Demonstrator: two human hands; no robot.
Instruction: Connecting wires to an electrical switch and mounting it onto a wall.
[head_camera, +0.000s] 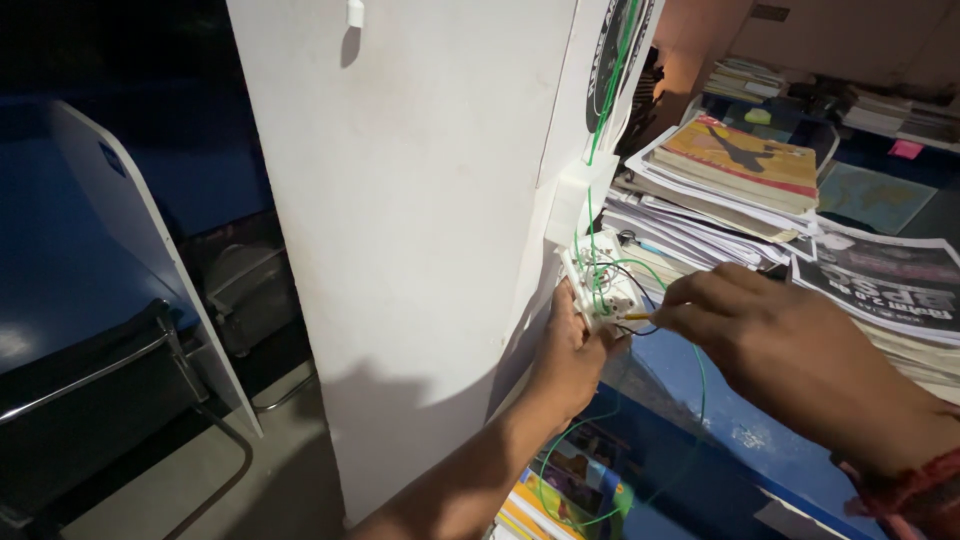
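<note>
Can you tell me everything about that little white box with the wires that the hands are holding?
The switch box is small, white and looks like plastic. It is open, with thin green and dark wires tangled inside. It sits tilted at the edge of a white wall. The left hand holds it from below, while the right hand pinches something small and yellowish at its side.

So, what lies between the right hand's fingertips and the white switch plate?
In the head view, a short yellow-tipped wire end bridges the right hand and the white switch plate, which the left hand supports.
</note>
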